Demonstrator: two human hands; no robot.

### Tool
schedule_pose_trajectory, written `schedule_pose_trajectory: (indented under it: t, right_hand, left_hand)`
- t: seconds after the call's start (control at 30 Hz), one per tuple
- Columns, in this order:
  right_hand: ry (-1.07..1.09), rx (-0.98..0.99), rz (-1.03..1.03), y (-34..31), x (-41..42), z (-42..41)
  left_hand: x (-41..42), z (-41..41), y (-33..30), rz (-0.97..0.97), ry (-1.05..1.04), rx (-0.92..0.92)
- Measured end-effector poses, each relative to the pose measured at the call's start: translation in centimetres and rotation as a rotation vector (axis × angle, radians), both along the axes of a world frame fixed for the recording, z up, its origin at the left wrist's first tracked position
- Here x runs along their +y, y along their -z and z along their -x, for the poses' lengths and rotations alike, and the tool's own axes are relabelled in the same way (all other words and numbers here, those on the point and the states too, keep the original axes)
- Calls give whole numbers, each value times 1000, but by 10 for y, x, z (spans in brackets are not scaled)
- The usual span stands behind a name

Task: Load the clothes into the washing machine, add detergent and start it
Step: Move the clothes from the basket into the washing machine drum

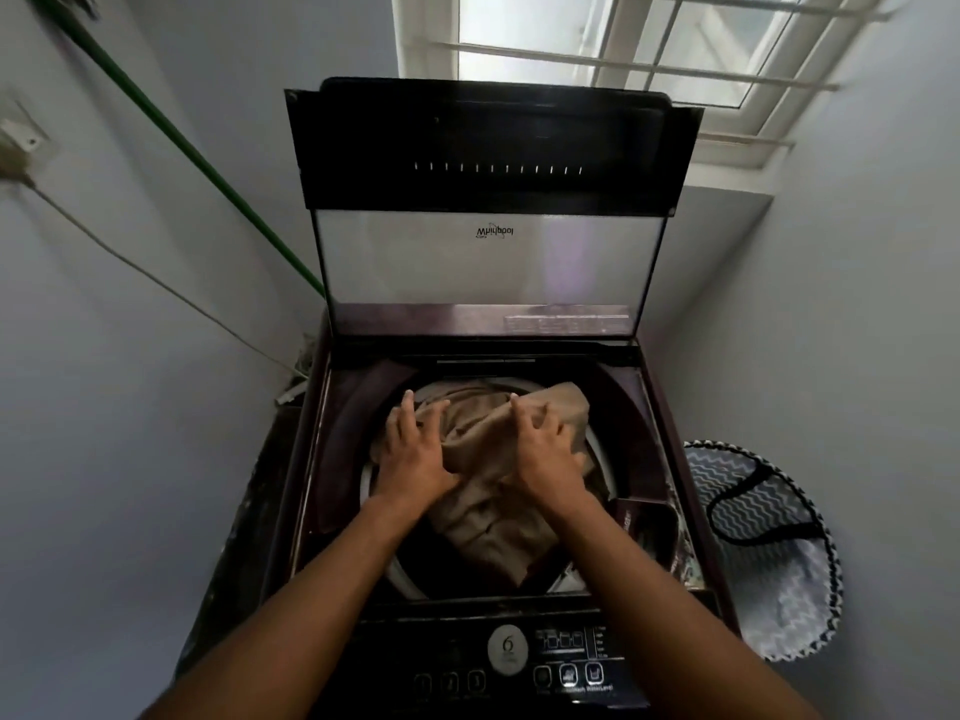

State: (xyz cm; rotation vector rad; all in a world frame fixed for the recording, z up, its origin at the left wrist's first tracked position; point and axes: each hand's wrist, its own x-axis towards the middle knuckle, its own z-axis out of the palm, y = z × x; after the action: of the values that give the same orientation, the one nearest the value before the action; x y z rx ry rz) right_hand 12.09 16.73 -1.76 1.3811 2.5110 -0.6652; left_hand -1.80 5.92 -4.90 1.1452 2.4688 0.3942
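Left hand, right hand: fingers spread, pressing beige garment down into drum opening of top-load washing machine. Control panel: nearest edge, below forearms. Patterned laundry basket: floor, right of machine. Lid: raised upright behind drum. Barred window: beyond.

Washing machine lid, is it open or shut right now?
Open. The lid stands upright behind the drum, where both hands press a beige cloth down.
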Motion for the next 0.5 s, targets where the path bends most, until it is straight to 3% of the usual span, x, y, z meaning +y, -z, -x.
schedule_pose_trajectory:
  t: [0.23, 0.5]
  right_hand:
    - [89, -131, 347, 72, 14, 0]
    - [230, -261, 416, 133, 29, 3]
  left_hand:
    - [19, 15, 44, 276, 68, -269]
    - [33, 0, 92, 302, 64, -381]
